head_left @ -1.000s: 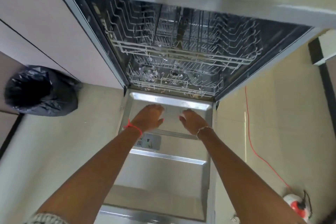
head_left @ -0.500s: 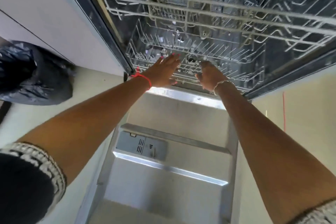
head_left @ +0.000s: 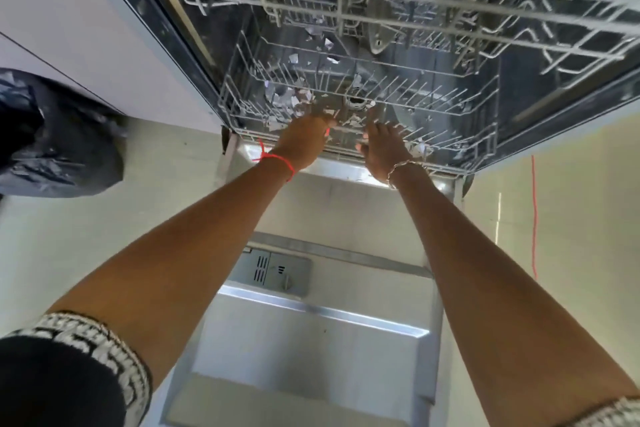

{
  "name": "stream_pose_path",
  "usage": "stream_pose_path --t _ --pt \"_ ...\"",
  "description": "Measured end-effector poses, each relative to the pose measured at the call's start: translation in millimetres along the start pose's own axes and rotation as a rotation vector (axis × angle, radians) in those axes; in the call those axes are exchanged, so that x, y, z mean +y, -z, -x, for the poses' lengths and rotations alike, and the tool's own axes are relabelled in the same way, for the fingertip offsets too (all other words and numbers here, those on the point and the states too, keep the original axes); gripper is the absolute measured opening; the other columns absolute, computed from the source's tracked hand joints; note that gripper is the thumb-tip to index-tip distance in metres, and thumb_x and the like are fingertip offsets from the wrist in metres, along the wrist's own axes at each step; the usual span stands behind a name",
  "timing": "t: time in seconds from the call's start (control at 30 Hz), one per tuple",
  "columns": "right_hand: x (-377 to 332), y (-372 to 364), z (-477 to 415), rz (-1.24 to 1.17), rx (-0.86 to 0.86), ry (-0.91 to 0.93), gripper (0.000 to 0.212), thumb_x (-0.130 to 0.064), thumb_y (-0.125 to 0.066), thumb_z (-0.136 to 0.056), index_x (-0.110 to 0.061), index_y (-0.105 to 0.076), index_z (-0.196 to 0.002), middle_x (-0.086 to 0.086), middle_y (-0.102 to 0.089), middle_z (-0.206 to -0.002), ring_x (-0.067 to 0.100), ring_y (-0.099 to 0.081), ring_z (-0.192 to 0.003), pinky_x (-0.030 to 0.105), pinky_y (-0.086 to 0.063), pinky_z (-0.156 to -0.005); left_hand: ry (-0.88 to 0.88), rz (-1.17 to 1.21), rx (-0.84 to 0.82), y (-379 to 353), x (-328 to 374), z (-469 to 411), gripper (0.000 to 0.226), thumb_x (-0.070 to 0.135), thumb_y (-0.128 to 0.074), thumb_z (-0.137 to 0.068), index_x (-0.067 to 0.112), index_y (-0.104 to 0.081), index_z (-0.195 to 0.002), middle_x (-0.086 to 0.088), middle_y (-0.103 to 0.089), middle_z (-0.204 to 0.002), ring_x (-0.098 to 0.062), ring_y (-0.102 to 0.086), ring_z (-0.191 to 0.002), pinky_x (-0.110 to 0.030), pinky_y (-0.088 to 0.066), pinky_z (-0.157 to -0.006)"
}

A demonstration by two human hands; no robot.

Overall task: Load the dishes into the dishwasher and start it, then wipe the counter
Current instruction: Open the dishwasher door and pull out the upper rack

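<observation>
A pale tiled floor (head_left: 104, 236) runs under the open dishwasher (head_left: 194, 55), with a black bin bag (head_left: 59, 142) at its left and a red cord (head_left: 534, 218) trailing down the right. The door (head_left: 311, 350) lies flat towards the person, and no dishes are in view; both racks look bare apart from pale scraps (head_left: 298, 102) scattered in the lower rack (head_left: 450, 107). Both hands are at that rack's front rail. The right hand (head_left: 386, 152) has its fingers stretched out and apart against the wires. The left hand (head_left: 303, 140) is too blurred at the fingertips to tell whether it grips the rail or only touches it. If the rack is to be drawn out, a pull from uneven holds could skew it on its runners and jam it. Fingers pushed between the tines could get pinched. The scraps, if left, might clog the filter once the machine runs. The upper rack (head_left: 450, 3) hangs close overhead, so a raised hand could knock it.
</observation>
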State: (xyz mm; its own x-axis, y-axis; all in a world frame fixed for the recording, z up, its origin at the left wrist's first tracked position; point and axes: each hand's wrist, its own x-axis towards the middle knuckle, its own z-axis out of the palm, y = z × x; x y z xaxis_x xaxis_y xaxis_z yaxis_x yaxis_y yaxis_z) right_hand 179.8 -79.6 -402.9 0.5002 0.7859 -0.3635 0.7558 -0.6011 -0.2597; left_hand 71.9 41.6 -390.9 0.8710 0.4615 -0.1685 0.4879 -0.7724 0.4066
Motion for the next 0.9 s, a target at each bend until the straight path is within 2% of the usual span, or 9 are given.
stream_pose_path --t 0.17,0.4,0.47,0.53,0.63,0.7,0.73,0.8,0.9 --pt "-14.8 -12.4 44.8 0.054 -0.065 -0.01 0.044 -0.022 -0.038 -0.099 -0.002 -0.032 -0.137 0.018 -0.04 -0.138 0.032 -0.035 -0.129 0.038 -0.023 -0.109 0.06 -0.009 -0.006 -10.6 10.2 43.4 0.043 -0.003 -0.038 -0.091 0.011 -0.058 -0.127 -0.018 -0.06 -0.122 -0.034 -0.056 -0.113 -0.04 -0.043 -0.097" --pt "-39.0 -29.7 125.8 0.054 -0.21 0.018 0.042 -0.019 -0.033 -0.1 -0.003 -0.031 -0.138 0.017 -0.042 -0.138 0.03 -0.04 -0.127 0.035 -0.024 -0.108 0.109 -0.08 -0.216 -17.8 18.9 123.8 0.042 0.003 -0.037 -0.092 0.013 -0.057 -0.128 -0.015 -0.059 -0.125 -0.032 -0.054 -0.115 -0.037 -0.041 -0.099" --pt "-44.8 -38.1 151.5 0.038 -0.225 0.017 0.04 -0.018 -0.032 -0.1 -0.004 -0.033 -0.137 0.016 -0.044 -0.137 0.03 -0.04 -0.126 0.033 -0.023 -0.108 0.034 -0.101 -0.084 -19.2 20.3 151.9 0.04 0.004 -0.039 -0.084 0.011 -0.071 -0.106 -0.014 -0.069 -0.098 -0.027 -0.067 -0.091 -0.028 -0.053 -0.079" --pt "-52.3 -45.1 179.7 0.049 -0.219 0.014 0.039 -0.017 -0.03 -0.1 -0.004 -0.034 -0.137 0.015 -0.044 -0.136 0.029 -0.039 -0.126 0.032 -0.022 -0.108 0.027 -0.075 -0.124 -16.4 28.4 184.3 0.045 0.011 -0.032 -0.073 0.013 -0.077 -0.082 -0.009 -0.069 -0.068 -0.023 -0.068 -0.061 -0.022 -0.051 -0.052" --pt "-63.0 -59.5 218.7 0.095 -0.264 0.031 0.041 -0.011 -0.029 -0.099 -0.004 -0.03 -0.14 0.015 -0.041 -0.14 0.027 -0.035 -0.13 0.032 -0.018 -0.111 0.099 -0.043 -0.182 -20.4 38.6 227.1 0.044 0.009 -0.029 -0.089 0.0 -0.068 -0.108 -0.022 -0.067 -0.099 -0.036 -0.065 -0.09 -0.036 -0.054 -0.078" --pt "-68.9 -71.2 241.5 0.108 -0.287 0.052 0.042 -0.008 -0.031 -0.098 -0.004 -0.031 -0.139 0.014 -0.043 -0.138 0.026 -0.036 -0.13 0.032 -0.016 -0.113 0.121 0.082 -0.193 -28.4 43.8 256.5 0.05 0.009 -0.023 -0.086 -0.003 -0.066 -0.11 -0.025 -0.066 -0.1 -0.04 -0.066 -0.089 -0.043 -0.054 -0.076" --pt "-71.8 -76.5 252.3 0.097 -0.287 0.05 0.04 -0.008 -0.031 -0.098 -0.005 -0.033 -0.138 0.013 -0.045 -0.136 0.025 -0.039 -0.129 0.032 -0.017 -0.114 0.113 0.103 -0.193 -33.4 42.8 271.6 0.059 0.013 -0.017 -0.083 -0.003 -0.065 -0.113 -0.027 -0.065 -0.103 -0.039 -0.065 -0.093 -0.042 -0.053 -0.08" --pt "-78.1 -83.4 271.1 0.083 -0.287 0.036 0.039 -0.008 -0.029 -0.098 -0.006 -0.037 -0.135 0.012 -0.049 -0.133 0.025 -0.042 -0.126 0.031 -0.018 -0.112 0.139 0.108 -0.259 -42.6 38.7 298.0 0.069 0.016 -0.006 -0.081 0.001 -0.054 -0.129 -0.022 -0.057 -0.126 -0.033 -0.054 -0.117 -0.037 -0.04 -0.101" --pt "-89.8 -93.2 301.8 0.049 -0.298 0.001 0.038 -0.006 -0.028 -0.096 -0.007 -0.043 -0.131 0.012 -0.053 -0.13 0.024 -0.046 -0.123 0.03 -0.02 -0.111 0.203 0.123 -0.386 -44.8 42.1 331.5 0.048 0.012 -0.021 -0.096 0.008 -0.043 -0.139 -0.014 -0.044 -0.142 -0.026 -0.04 -0.132 -0.028 -0.023 -0.11"
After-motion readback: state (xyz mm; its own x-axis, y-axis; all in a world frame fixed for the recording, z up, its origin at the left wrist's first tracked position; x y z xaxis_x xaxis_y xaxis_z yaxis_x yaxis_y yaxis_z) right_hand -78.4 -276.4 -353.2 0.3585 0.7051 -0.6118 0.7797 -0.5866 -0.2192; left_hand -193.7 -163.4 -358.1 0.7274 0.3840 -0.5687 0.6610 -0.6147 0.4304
